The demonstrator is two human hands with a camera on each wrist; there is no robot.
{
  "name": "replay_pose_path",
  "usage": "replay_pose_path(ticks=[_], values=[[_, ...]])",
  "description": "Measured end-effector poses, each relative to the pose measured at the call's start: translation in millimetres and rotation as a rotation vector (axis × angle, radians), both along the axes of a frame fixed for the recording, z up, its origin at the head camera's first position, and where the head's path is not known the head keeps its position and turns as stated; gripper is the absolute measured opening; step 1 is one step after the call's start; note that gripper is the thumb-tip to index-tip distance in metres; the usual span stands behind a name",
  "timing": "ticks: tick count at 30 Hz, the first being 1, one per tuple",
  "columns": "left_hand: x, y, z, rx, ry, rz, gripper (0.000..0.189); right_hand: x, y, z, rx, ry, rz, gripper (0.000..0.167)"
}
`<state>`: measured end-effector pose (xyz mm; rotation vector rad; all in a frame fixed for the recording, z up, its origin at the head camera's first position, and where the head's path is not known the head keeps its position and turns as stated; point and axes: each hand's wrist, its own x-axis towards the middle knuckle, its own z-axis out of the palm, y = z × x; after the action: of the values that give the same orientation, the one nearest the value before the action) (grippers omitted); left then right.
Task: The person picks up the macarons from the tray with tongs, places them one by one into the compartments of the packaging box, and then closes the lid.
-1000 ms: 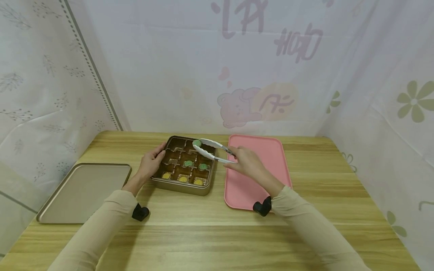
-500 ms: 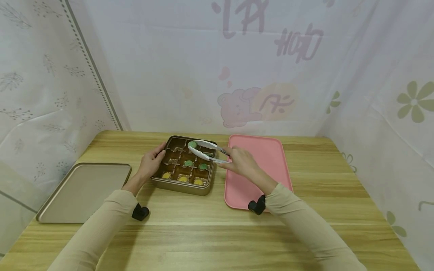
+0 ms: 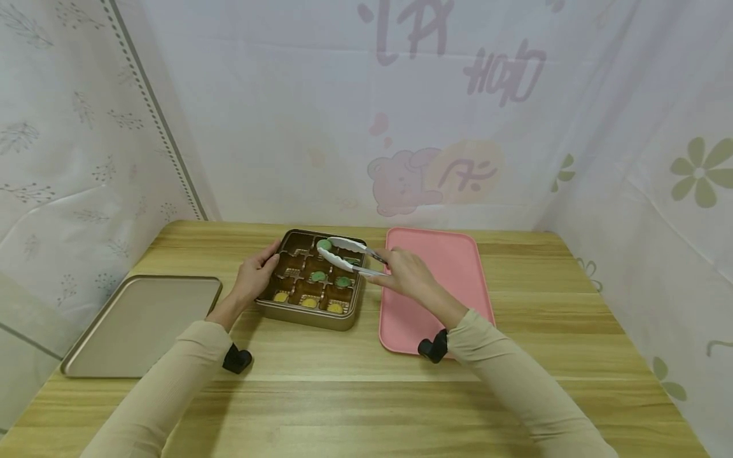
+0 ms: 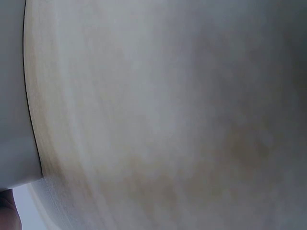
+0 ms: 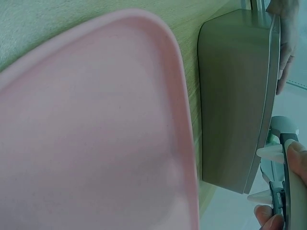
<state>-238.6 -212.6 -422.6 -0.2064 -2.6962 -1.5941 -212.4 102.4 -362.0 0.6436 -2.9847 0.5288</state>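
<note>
My left hand grips the left side of a bronze-coloured metal box, fitted with a brown divided insert. Yellow pieces lie in the front row of compartments, and green pieces sit further back. In my right hand is a pair of white-tipped tongs, reaching over the box from the right. Between their tips is a round green piece, above the back middle compartment. From the right wrist, the box's side wall hides the compartments.
A pink tray lies right of the box, under my right forearm. On the left stands a shallow bronze tray or lid. The wooden table ends at a printed curtain behind.
My right hand has moved a little left with the tongs, bringing the green piece over to the back middle compartment. In the last half second it barely moves. My left hand stays put.
</note>
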Motion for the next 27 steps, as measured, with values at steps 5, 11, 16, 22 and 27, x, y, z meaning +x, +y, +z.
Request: replay_pose_path(ticks=[5,11,16,22,27], values=[[0.6,-0.3,0.2,0.005,0.006,-0.01,0.048,-1.0,-0.1,-0.6,0.002,0.011,0.006,0.046],[0.4,-0.2,0.0,0.014,0.009,-0.014,0.048,-1.3,-0.6,-1.1,-0.002,0.012,0.007,0.041],[0.0,0.3,0.0,0.011,0.007,-0.006,0.048,-1.4,-0.9,-1.5,0.002,0.006,0.01,0.043],[1.3,1.1,1.9,0.018,0.008,-0.015,0.048,-1.1,-0.5,-1.2,0.007,0.002,0.009,0.047],[2.8,1.0,2.3,0.022,0.011,-0.027,0.049,-1.2,-0.1,-2.5,-0.009,0.005,0.013,0.039]])
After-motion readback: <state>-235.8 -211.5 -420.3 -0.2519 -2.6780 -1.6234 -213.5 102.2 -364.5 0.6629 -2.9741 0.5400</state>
